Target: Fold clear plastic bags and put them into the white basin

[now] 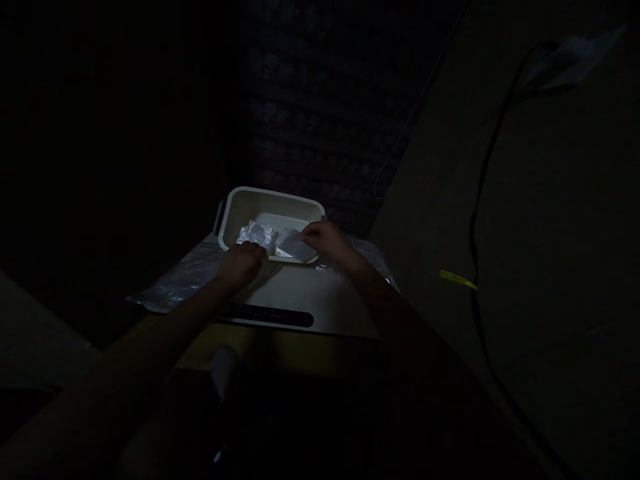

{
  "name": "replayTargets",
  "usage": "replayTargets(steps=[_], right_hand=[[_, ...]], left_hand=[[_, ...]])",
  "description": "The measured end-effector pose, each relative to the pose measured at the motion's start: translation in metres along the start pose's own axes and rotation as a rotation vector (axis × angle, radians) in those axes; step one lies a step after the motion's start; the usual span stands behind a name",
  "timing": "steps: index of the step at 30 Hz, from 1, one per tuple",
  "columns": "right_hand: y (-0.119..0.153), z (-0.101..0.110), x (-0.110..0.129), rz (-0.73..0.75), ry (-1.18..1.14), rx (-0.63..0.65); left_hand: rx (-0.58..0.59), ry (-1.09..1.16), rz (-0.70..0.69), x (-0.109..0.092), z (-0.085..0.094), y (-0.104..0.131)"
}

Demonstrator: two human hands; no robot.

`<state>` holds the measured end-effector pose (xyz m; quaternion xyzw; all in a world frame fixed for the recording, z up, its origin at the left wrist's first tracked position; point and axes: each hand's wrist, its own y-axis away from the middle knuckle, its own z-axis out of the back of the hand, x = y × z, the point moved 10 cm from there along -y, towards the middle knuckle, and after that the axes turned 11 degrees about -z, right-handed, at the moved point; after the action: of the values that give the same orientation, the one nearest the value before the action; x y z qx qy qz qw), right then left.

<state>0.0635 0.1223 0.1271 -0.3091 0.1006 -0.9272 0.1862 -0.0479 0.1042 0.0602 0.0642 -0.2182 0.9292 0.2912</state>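
A white plastic tub point(273, 195) with rounded corners stands on a pale, flat-topped surface point(295, 287). Crinkled clear plastic bags point(257, 233) lie inside it, on the left. At the front rim, my left hand point(243, 265) has its fingers curled against the crinkled plastic, seemingly gripping its edge. My right hand point(327, 241) reaches over the tub's right side. Its thumb and fingers pinch a thin, translucent plastic bag point(295, 245) that hangs within the tub. Dim light hides what the bags contain, if anything.
Loose clear plastic point(175, 287) spreads left of the tub. A dark slot-like strip point(270, 315) runs along the surface's front edge. On the right, a black cable point(475, 220) with a yellow tag point(456, 278) crosses the floor. Dark rows point(310, 120) fill the background.
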Motion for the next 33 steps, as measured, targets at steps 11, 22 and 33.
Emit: replayTargets(steps=[11, 22, 33], right_hand=[[-0.044, -0.065, -0.005, -0.111, 0.682, 0.221], [-0.043, -0.024, 0.007, -0.011, 0.554, -0.113], [0.043, 0.039, -0.058, -0.071, 0.273, -0.463]], left_hand=[[-0.035, 0.009, -0.042, -0.006, 0.001, 0.007], [-0.095, -0.035, -0.045, -0.005, 0.007, 0.005], [-0.253, -0.065, 0.029, 0.007, 0.017, -0.013]])
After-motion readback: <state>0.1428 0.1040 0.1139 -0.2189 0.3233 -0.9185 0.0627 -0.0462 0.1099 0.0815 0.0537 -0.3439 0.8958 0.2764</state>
